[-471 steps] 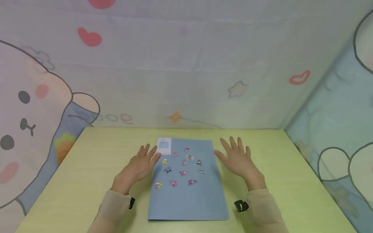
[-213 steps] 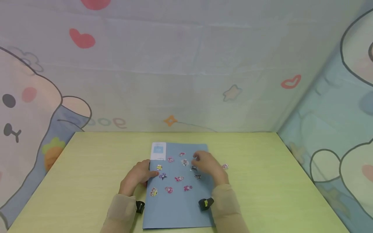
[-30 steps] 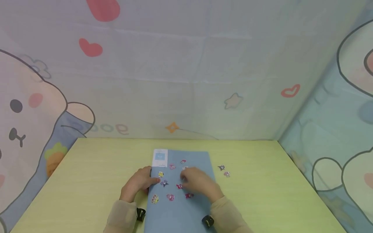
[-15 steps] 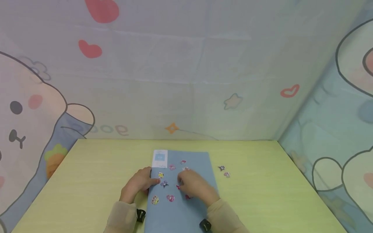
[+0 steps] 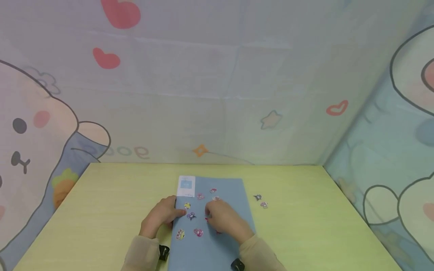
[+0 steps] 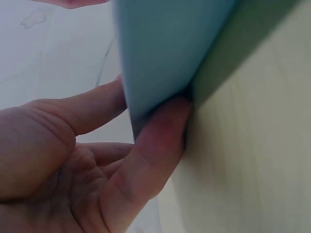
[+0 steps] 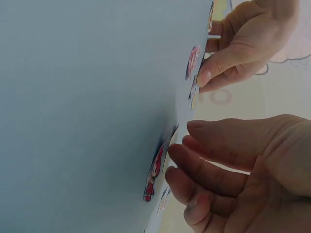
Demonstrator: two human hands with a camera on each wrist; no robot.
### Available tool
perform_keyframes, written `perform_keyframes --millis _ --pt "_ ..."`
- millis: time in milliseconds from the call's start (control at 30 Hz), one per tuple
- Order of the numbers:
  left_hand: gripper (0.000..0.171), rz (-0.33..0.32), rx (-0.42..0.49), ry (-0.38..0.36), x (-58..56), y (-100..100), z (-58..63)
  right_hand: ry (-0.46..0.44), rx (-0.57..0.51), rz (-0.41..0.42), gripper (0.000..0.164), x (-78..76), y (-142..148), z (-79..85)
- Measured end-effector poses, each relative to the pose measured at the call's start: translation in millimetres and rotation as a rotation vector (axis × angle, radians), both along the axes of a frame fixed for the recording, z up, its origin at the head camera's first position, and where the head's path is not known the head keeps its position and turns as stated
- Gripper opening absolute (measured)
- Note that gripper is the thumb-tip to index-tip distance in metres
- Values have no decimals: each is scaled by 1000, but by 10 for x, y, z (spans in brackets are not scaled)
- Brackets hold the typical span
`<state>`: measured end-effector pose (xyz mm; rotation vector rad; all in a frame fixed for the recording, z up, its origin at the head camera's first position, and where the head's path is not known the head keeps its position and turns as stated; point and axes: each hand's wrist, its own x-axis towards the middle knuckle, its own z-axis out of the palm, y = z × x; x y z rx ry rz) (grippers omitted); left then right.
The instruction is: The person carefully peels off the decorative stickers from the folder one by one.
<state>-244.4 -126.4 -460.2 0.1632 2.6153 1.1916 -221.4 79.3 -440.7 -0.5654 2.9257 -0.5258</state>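
Note:
A blue folder (image 5: 203,252) lies on the table with several small cartoon stickers on its cover. My left hand (image 5: 164,211) grips its left edge, the thumb on top and the fingers underneath; the left wrist view shows a finger (image 6: 158,141) between folder and table. Over the cover, my right hand (image 5: 223,216) has half-curled fingers, with a gap between thumb and fingertips in the right wrist view. Those fingertips are right at a red sticker (image 5: 206,219), mostly hidden by the hand. Another red sticker (image 7: 154,172) lies close to the fingers. Left of them is a purple sticker (image 5: 191,216).
Two loose stickers, a dark one (image 5: 258,197) and a pink one (image 5: 264,205), lie on the yellow table (image 5: 298,226) right of the folder. A white label (image 5: 186,186) marks the folder's top left corner. A printed cloth (image 5: 217,94) hangs behind the table.
Both hands were spread beside the folder at first; the left then took its edge. Two stickers have moved from the cover to the table. Over the last second my right hand shifted slightly left.

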Motion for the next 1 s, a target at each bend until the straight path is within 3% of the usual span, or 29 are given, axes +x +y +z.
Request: perform_keyframes --millis 300,533,800,1000 --pt "28 3 -11 4 7 2 9 2 -36 -18 14 -17 53 6" --pt "31 2 -3 -8 8 2 20 0 -47 -22 16 -125 260 -41" --pt "30 -4 -6 1 15 -10 27 -22 -104 -90 22 -223 439 -4" --pt "29 -15 -6 15 11 -8 16 32 -81 -34 25 -343 460 27"
